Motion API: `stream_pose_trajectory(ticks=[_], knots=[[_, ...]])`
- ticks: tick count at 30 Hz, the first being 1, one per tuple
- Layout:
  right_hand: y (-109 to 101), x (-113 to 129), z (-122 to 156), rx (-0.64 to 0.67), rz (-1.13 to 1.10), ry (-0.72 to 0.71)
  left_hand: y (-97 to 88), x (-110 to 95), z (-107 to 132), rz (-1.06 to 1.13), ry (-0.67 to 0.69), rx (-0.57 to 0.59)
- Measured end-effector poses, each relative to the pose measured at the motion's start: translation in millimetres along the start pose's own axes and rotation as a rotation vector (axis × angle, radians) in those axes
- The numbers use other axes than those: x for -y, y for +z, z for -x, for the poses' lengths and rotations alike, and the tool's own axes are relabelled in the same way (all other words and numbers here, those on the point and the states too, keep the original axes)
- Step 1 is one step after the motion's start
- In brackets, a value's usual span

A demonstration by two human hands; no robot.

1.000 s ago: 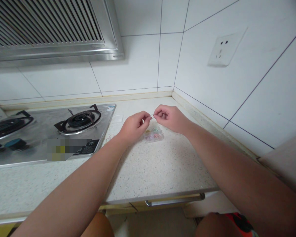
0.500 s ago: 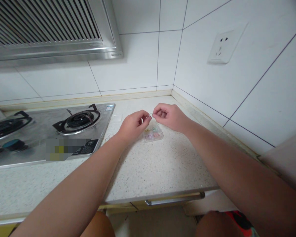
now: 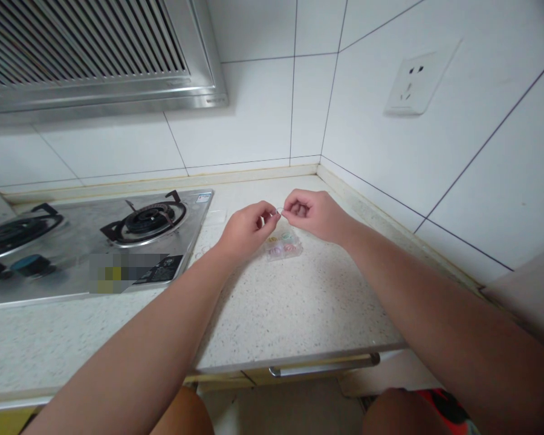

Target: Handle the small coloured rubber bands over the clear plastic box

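Observation:
Above the counter my left hand (image 3: 251, 225) pinches one end of a thin, pale curved strand (image 3: 280, 210) between thumb and forefinger. My right hand (image 3: 312, 212), close by on the right, pinches the other end. Whether the strand is wire or cord I cannot tell. Below the fingertips lies a small clear plastic tray (image 3: 284, 256) with compartments. Small yellow, green, lilac and pink pieces show in it, too small to name; my left hand hides part of the tray. Thin clear loops (image 3: 201, 250) lie left of my left forearm.
A steel gas hob (image 3: 77, 241) with two burners takes up the left of the counter (image 3: 276, 314). Over it hangs a range hood (image 3: 118, 90). Tiled walls meet behind my hands, with a socket (image 3: 410, 83) on the right one. A drawer handle (image 3: 324, 365) runs below the counter edge.
The view has shifted slightly, so everything sits a little further right. Both hands keep their pinch on the thin strand, with hardly any movement.

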State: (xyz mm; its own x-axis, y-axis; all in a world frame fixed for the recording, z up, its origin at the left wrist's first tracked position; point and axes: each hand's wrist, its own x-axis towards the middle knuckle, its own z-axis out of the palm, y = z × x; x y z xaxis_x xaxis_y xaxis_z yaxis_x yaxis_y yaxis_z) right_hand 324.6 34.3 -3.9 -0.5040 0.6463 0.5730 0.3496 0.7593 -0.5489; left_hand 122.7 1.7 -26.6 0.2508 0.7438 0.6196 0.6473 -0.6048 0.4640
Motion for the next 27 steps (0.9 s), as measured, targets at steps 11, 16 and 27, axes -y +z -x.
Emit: stream_pose_trajectory(ticks=[11, 16, 27], knots=[[-0.8, 1.2, 0.2, 0.002, 0.013, -0.007, 0.4, 0.3, -0.3, -0.001, -0.005, -0.016], [-0.8, 1.0, 0.1, 0.005, 0.019, -0.005, -0.3, -0.1, -0.2, 0.007, -0.003, -0.008], [-1.1, 1.5, 0.3, 0.004, 0.032, -0.020, -0.6, -1.2, 0.4, 0.011, -0.015, 0.002]])
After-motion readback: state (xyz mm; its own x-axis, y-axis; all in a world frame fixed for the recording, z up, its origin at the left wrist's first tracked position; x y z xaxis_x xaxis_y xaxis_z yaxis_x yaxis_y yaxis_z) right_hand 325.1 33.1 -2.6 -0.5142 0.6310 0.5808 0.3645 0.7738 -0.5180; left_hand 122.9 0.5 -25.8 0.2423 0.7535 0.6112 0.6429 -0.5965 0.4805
